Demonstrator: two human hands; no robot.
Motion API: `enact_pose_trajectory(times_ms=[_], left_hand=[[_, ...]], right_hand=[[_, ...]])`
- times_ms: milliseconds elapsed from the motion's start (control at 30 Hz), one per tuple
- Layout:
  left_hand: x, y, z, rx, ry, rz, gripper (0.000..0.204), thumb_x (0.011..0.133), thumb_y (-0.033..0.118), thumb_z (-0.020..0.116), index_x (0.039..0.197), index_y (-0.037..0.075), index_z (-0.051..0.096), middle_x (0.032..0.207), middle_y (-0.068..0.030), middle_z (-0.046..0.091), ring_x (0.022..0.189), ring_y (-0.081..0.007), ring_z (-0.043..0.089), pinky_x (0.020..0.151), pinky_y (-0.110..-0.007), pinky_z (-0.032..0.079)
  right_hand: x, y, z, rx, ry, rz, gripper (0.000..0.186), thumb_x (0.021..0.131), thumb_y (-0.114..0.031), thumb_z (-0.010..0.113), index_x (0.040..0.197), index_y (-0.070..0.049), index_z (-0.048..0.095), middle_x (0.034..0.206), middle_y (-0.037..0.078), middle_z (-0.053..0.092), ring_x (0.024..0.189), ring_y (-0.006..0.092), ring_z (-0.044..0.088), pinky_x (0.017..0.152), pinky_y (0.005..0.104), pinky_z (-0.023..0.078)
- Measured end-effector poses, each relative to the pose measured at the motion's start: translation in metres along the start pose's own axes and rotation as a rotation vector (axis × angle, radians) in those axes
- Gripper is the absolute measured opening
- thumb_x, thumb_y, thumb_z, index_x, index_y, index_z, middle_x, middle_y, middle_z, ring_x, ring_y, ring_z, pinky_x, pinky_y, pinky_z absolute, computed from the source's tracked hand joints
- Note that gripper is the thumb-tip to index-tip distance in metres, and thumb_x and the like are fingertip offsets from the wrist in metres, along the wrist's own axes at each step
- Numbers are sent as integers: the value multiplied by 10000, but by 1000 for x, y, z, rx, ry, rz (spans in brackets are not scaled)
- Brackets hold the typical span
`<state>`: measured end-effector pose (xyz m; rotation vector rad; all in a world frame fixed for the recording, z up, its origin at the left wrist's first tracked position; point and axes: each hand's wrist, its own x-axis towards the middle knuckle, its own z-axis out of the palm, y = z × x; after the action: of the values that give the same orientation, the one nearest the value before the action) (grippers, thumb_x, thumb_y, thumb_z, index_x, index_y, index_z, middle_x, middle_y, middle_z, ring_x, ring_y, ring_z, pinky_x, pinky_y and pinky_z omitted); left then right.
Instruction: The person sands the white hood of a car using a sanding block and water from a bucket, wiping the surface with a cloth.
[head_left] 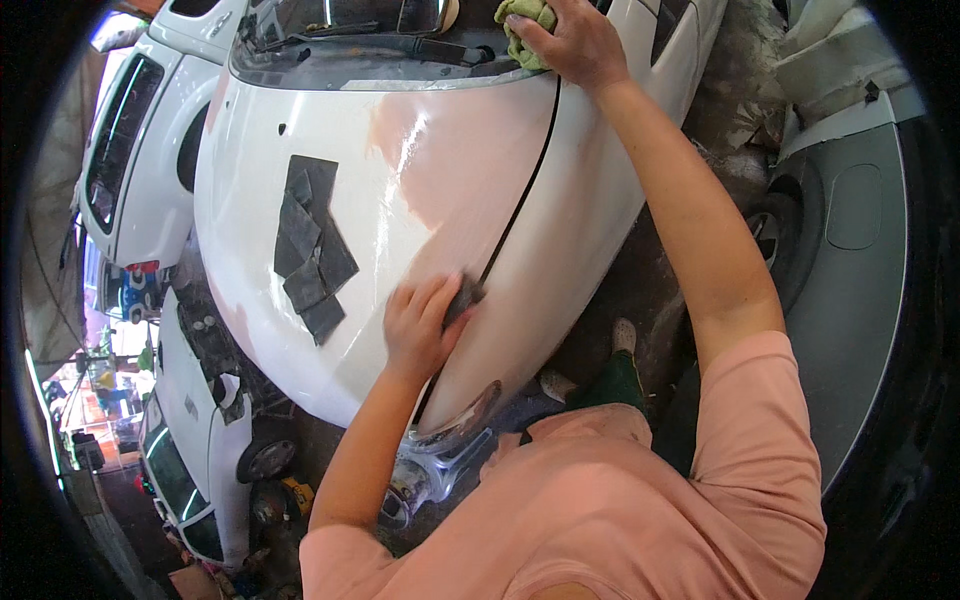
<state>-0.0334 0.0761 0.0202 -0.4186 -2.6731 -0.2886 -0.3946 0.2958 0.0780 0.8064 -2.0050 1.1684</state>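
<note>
Left grip [425,318] holds a small dark pad [463,298], a bit blurred, on the white hood [345,110], right over the black seam [521,200]. Right grip [588,50] is closed around a bunched green cloth [522,40] at the hood's rear corner, near the wiper [435,48]. Risks, my guess: pad could snag or bite too deep at the seam, pressure concentrating on that edge. Cloth could catch the wiper if I dragged it leftward. Dark sheets [312,240] lie overlapping mid-hood; a sweep from my left could slide them off. Can't tell if grit's underneath.
</note>
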Motion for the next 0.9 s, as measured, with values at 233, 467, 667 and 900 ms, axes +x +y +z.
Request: enact_pose_trajectory(times_ms=[233,467,667,900], left_hand=[[162,12,21,-57,51,97,429,850,245,852,1222,83,711,1147,-108,718,964,-351,653,852,-447,530],[-8,-8,2,-2,-19,13,483,832,294,872,1238,94,704,1173,-129,727,1020,-337,681,867,-465,526],[83,-8,6,-36,6,82,488,814,280,888,1210,77,687,1139,-133,724,966,-366,675,832,-464,535],[68,-3,14,-73,5,67,467,835,240,859,1247,96,693,1192,-123,717,1009,-353,672,860,-464,533]], right_hand=[[2,-14,16,22,-13,-11,428,914,-360,724,1218,-65,660,1110,183,689,1056,407,690,900,482,569],[0,-1,2,-2,-13,30,425,913,-355,723,1212,-59,665,1128,186,694,1071,406,689,916,485,566],[4,-15,9,28,-10,44,413,918,-355,718,1204,-61,669,1127,185,696,1076,398,690,911,478,567],[0,0,6,-48,3,2,416,911,-361,718,1194,-61,661,1123,175,686,1069,394,682,908,474,563]])
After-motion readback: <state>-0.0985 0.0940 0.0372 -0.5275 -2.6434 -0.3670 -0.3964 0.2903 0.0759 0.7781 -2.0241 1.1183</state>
